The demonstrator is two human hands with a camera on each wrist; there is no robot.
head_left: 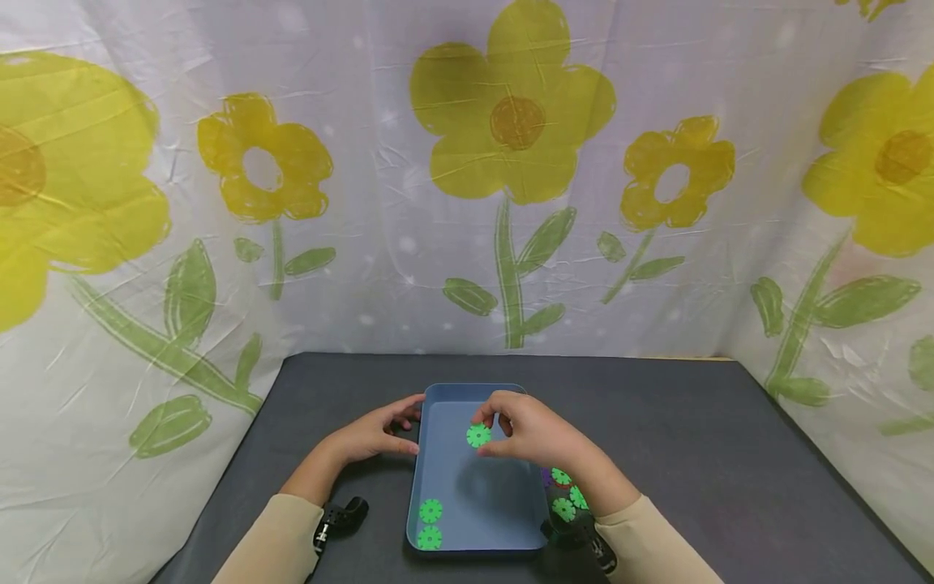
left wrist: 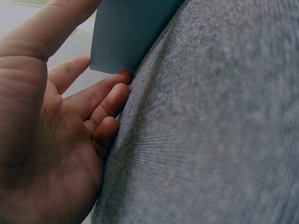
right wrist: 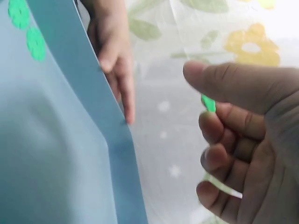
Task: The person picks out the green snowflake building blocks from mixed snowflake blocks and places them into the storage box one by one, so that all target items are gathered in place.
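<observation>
Green piece [head_left: 478, 436] with little notches all round is pinched by the right hand [head_left: 536, 434], up over the blue tray [head_left: 456, 478]. The head view shows the piece's round face, with fingers at its top and the thumb near its bottom. The right wrist view shows just a small bit of its edge, peeking out between the thumb and the curled fingers.

The left hand [head_left: 372, 434] is at the left side of the tray. Its thumb and fingers are apart and loosely bent, and it is not closed around anything. The right wrist view shows its fingertips against the tray's side wall. The left wrist view shows its palm, and the ribs in the gray cloth [left wrist: 210, 116] under the tray.

Inside the tray, one flat green wheel [head_left: 430, 510] lies just behind another flat green wheel [head_left: 429, 538], in the near left corner. The right wrist view shows both of them too.

Only the head view shows the loose pieces [head_left: 564, 509] just right of the tray. They are mostly green, with a bit of purple and red, and the right arm hides some. Behind the tray hangs a flowery curtain [head_left: 365, 316].
</observation>
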